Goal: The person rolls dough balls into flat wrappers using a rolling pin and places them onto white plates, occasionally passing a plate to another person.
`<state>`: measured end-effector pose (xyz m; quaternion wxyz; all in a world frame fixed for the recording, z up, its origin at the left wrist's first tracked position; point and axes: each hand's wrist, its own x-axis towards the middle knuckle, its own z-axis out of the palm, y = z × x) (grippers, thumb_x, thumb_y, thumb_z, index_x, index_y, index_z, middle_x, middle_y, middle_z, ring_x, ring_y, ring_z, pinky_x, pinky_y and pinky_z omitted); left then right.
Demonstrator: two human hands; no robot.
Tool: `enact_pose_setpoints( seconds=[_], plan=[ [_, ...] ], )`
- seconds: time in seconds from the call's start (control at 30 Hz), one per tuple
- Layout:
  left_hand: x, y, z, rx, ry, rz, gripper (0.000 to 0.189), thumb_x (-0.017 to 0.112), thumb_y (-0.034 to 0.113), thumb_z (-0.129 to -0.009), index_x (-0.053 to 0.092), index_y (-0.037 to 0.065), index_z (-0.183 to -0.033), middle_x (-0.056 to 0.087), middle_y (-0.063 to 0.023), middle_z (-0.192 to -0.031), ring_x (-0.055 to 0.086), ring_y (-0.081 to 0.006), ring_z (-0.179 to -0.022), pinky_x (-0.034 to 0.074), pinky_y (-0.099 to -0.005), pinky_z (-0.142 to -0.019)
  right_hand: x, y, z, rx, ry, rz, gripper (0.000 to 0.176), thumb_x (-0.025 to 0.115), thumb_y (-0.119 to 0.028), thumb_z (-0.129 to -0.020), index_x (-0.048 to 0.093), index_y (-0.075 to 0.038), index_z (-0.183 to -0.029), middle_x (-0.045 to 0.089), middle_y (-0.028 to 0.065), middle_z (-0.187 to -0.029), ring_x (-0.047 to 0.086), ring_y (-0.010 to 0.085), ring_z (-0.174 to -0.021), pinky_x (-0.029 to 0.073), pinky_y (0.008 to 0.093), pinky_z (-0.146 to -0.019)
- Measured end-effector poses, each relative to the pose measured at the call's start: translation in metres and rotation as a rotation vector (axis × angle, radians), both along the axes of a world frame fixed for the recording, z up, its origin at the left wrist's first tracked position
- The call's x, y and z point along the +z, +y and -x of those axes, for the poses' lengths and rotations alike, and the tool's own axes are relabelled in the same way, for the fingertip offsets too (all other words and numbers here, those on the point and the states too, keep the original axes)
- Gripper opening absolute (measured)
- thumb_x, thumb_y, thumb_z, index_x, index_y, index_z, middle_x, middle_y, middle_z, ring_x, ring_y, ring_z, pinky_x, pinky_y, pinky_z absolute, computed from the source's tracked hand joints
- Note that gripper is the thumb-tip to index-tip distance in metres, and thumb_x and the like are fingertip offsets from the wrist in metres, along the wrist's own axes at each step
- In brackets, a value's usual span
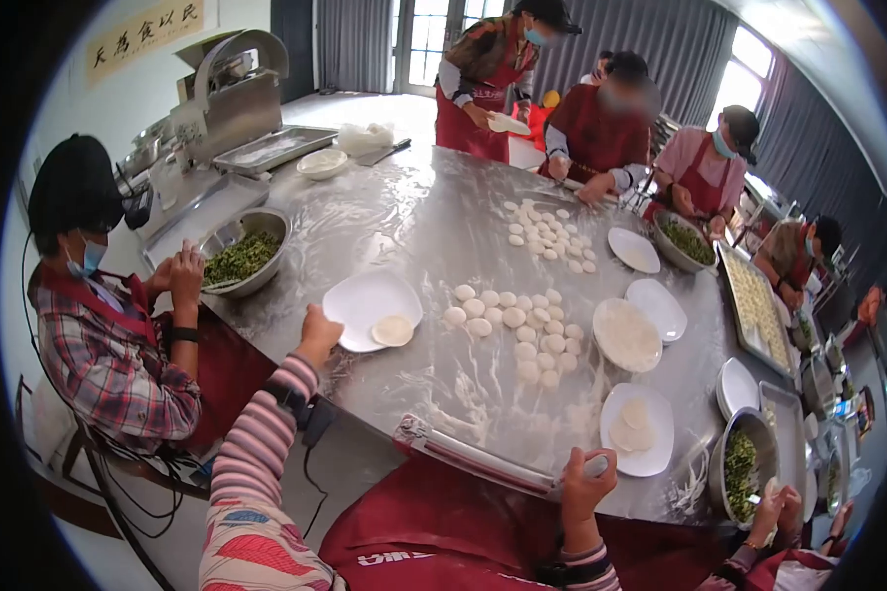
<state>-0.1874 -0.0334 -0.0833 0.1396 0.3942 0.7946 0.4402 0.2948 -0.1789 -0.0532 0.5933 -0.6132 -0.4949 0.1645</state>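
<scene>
My left hand [319, 335] is closed on the near-left rim of a white plate [350, 300], which has a round, flat dough wrapper [392, 331] on it. At the table's near edge, my right hand [586, 485] is wrapped round a rolling pin [597, 465]; only its pale rounded end shows past the fingers. Beyond my right hand stands a white plate [660, 409] with a few overlapping wrappers [633, 426]. Rows of small dough rounds [537, 330] lie on the floured steel table [394, 217] in front of me.
A person [118, 305] on my left stands by a bowl of chopped green filling [241, 251]. Another filling bowl [744, 468] is at the right, near a co-worker's hands [774, 512]. Several people work along the far side. A tray of dumplings [754, 310] lies at the right edge.
</scene>
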Motion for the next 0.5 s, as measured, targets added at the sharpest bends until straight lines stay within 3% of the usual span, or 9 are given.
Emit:
enact_pose_setpoints(
  seconds=[0.07, 0.13, 0.23, 0.27, 0.37, 0.4, 0.5],
  plan=[
    [0.004, -0.007, 0.006, -0.003, 0.040, 0.098, 0.045, 0.064, 0.005, -0.063, 0.046, -0.005, -0.103, 0.057, -0.0260, -0.100, 0.055, -0.0388, -0.098, 0.045, -0.0394, -0.084, 0.003, 0.000, 0.000, 0.034, -0.027, -0.050, 0.022, 0.067, -0.003, -0.070, 0.045, -0.004, -0.072, 0.047, 0.0068, -0.059, 0.047, 0.0178, -0.052, 0.040, 0.0299, -0.051],
    [0.048, -0.021, -0.025, 0.140, 0.548, 0.036, 0.043, 0.065, 0.004, -0.065, 0.047, -0.001, -0.104, 0.052, -0.0243, -0.109, 0.048, -0.0371, -0.107, 0.040, -0.0402, -0.091, 0.004, 0.002, -0.001, 0.038, -0.015, -0.034, 0.022, 0.067, -0.002, -0.070, 0.046, -0.004, -0.072, 0.047, 0.0068, -0.059, 0.047, 0.0178, -0.052, 0.040, 0.0296, -0.051],
    [0.048, 0.012, -0.071, -0.227, 0.510, -0.126, 0.049, 0.063, 0.013, -0.074, 0.045, 0.001, -0.117, 0.047, -0.0212, -0.119, 0.040, -0.0376, -0.116, 0.032, -0.0407, -0.100, 0.007, 0.008, 0.001, 0.049, -0.011, -0.020, 0.022, 0.067, -0.002, -0.070, 0.046, -0.004, -0.072, 0.048, 0.0066, -0.060, 0.047, 0.0177, -0.051, 0.040, 0.0291, -0.051],
    [0.049, 0.024, -0.098, -0.358, 0.526, -0.310, 0.038, 0.061, 0.011, -0.074, 0.051, 0.001, -0.109, 0.051, -0.0191, -0.109, 0.047, -0.0336, -0.106, 0.037, -0.0385, -0.092, 0.008, 0.010, 0.001, 0.052, -0.008, -0.024, 0.021, 0.067, -0.001, -0.070, 0.046, -0.004, -0.072, 0.048, 0.0066, -0.060, 0.047, 0.0176, -0.051, 0.040, 0.0289, -0.051],
    [0.062, 0.064, -0.169, -0.683, 0.314, -0.213, 0.042, 0.056, 0.026, -0.081, 0.051, 0.003, -0.115, 0.049, -0.0198, -0.116, 0.046, -0.0337, -0.109, 0.036, -0.0375, -0.095, 0.007, 0.014, -0.001, 0.084, 0.023, -0.032, 0.021, 0.068, -0.001, -0.070, 0.047, -0.004, -0.072, 0.048, 0.0069, -0.061, 0.047, 0.0179, -0.051, 0.041, 0.0287, -0.052],
    [0.059, 0.076, -0.185, -0.690, 0.305, -0.215, 0.042, 0.056, 0.026, -0.081, 0.051, 0.003, -0.115, 0.049, -0.0198, -0.116, 0.046, -0.0337, -0.109, 0.036, -0.0375, -0.095, 0.005, 0.014, -0.001, 0.077, 0.014, -0.030, 0.021, 0.068, -0.001, -0.070, 0.047, -0.004, -0.072, 0.048, 0.0069, -0.061, 0.047, 0.0179, -0.051, 0.041, 0.0287, -0.052],
    [0.051, 0.102, -0.221, -0.421, 0.353, 0.083, 0.048, 0.052, 0.042, -0.081, 0.052, 0.011, -0.117, 0.039, -0.0184, -0.130, 0.033, -0.0379, -0.123, 0.027, -0.0520, -0.099, 0.004, 0.013, -0.001, 0.057, -0.022, -0.024, 0.023, 0.070, -0.001, -0.069, 0.047, -0.004, -0.073, 0.049, 0.0076, -0.061, 0.049, 0.0200, -0.052, 0.041, 0.0294, -0.052]
  ],
)
